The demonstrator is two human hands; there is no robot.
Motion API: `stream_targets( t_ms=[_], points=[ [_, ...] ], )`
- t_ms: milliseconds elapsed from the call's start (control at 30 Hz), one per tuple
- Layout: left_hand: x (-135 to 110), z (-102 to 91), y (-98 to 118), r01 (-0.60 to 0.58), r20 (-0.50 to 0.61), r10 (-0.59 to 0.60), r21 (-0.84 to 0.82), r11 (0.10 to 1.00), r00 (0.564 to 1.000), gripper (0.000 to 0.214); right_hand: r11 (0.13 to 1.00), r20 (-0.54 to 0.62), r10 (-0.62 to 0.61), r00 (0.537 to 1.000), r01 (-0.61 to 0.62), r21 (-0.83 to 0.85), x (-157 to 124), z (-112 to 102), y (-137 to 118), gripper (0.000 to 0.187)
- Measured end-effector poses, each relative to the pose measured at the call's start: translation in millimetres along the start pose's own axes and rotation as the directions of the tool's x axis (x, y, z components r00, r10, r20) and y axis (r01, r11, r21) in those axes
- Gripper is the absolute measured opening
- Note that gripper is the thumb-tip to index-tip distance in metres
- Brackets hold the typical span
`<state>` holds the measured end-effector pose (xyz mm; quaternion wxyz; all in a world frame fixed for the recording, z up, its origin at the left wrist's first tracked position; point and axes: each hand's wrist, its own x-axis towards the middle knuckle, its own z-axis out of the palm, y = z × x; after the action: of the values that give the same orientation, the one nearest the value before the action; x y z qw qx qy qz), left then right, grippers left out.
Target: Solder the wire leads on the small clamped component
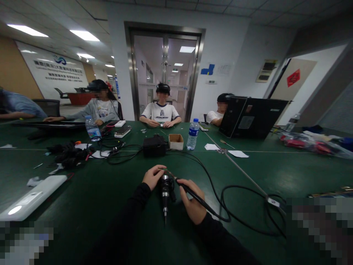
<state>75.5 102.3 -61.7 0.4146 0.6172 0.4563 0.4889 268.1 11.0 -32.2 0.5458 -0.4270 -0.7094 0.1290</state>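
In my right hand (194, 202) is a soldering iron (193, 193), held like a pen, its black cable trailing off to the right. The iron's thin tip points up and left toward the far end of a black-and-silver tool that looks like an electric screwdriver (165, 191). That tool lies on the table with its narrow pointed bit toward me. My left hand (153, 177) is curled at its far end, fingertips pinched close to the iron's tip. Whatever the left fingers pinch is too small to make out.
Beyond my hands stand a black box (154, 145), an open cardboard box (175, 142) and a water bottle (192, 134). Looped cable (248, 187) lies right. Tangled black cords (67, 154) and a white power bank-like device (35, 197) are left. Several people sit around the green table (110, 206).
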Motion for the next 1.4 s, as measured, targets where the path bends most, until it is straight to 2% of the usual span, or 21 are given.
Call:
stream_targets(
  t_ms=[267,467,967,1400],
  points=[
    [-0.2,1.0,9.2,0.082,-0.005,-0.082,-0.056,0.995,0.997,0.031,0.999,0.086,0.023,0.996,-0.025,0.026,2.7,-0.8,-4.5,0.021],
    [1.6,2.0,5.5,0.053,0.007,-0.053,-0.119,0.991,0.999,0.030,0.999,0.116,0.019,0.993,-0.022,0.026,2.1,0.2,-2.0,0.023],
    [2.2,3.6,4.8,0.050,-0.002,-0.051,-0.122,0.991,0.999,0.031,0.999,0.080,0.027,0.996,-0.028,0.015,0.9,1.7,1.5,0.022],
    [2.5,4.8,5.0,0.050,-0.008,-0.052,-0.149,0.988,0.999,0.033,1.000,0.122,-0.014,0.992,0.011,0.028,1.3,1.6,-0.4,0.023]
  ],
)
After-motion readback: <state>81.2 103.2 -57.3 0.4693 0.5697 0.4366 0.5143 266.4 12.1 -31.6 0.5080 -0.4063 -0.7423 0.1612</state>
